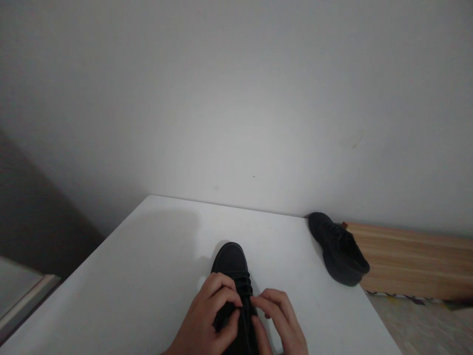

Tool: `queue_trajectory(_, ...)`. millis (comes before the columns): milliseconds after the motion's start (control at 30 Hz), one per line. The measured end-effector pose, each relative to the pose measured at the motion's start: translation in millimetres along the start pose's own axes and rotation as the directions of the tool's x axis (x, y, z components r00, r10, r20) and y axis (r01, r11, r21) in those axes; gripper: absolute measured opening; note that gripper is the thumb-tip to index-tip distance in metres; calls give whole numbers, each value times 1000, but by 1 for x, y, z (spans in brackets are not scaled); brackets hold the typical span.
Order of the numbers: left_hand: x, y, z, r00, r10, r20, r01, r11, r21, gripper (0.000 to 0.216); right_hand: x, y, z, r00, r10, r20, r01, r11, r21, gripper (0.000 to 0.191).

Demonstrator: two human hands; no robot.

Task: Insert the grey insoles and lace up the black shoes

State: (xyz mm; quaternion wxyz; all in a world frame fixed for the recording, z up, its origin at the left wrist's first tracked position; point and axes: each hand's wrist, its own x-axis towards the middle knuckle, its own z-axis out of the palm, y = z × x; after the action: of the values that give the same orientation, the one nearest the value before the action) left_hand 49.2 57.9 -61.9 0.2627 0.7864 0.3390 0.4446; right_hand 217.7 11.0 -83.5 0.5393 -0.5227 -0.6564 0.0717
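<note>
A black lace-up shoe (pixel 230 256) rests on the white tabletop, toe pointing away from me. My left hand (pixel 216 313) lies over its left side, thumb and forefinger pinched at the dark shoelace (pixel 243 283) near the middle of the lacing. At the shoe's right edge, my right hand (pixel 279 320) has its fingers bent, with the forefinger tip against the lacing. A gap shows between that forefinger and the thumb, and I see nothing held there. The heel end of the shoe is cut off by the lower frame edge.
Another black shoe (pixel 338 249) stands at the right edge of the white table (pixel 148 266). A plain wall (pixel 236 108) rises behind the table. Past the right edge are a wood-grain board (pixel 414 256) and the floor (pixel 421 323); a pale-edged piece (pixel 29 301) is at lower left.
</note>
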Motion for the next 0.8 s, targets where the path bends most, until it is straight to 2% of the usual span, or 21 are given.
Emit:
queue_trajectory(167, -1, -3, -1, 999, 45, 12, -44, 999, -7, 27, 2, 5, 7, 994, -33, 103, 34, 999, -2, 21)
queue_trajectory(300, -2, -8, -5, 995, 76, 69, -78, 997, 29, 24, 5, 4, 7, 996, -36, 85, 34, 999, 25, 17)
queue_trajectory(467, 1, -4, -19, 990, 119, 69, -117, 992, -39, 21, 5, 4, 2, 996, 55, 68, -65, 986, 153, 15)
queue_trajectory(533, 3, 5, -28, 989, 59, 135, -45, 994, -104, 16, 5, 10, -5, 993, 52, 104, -73, 974, 213, 15)
queue_trajectory(600, 3, 14, -38, 975, -52, 218, 88, 983, -161, 12, 7, 16, -13, 984, 16, 178, -68, 955, 288, 16)
queue_trajectory(667, 2, 18, -48, 955, -133, 264, 195, 955, -224, 15, 9, 20, -23, 980, 48, 192, -117, 921, 371, 16)
queue_trajectory(733, -1, 16, -55, 949, -144, 281, 232, 921, -313, 26, 12, 22, -34, 980, 148, 135, -195, 862, 468, 16)
queue_trajectory(800, -4, 7, -61, 953, -88, 290, 212, 877, -430, 37, 14, 22, -43, 973, 213, 89, -226, 799, 557, 16)
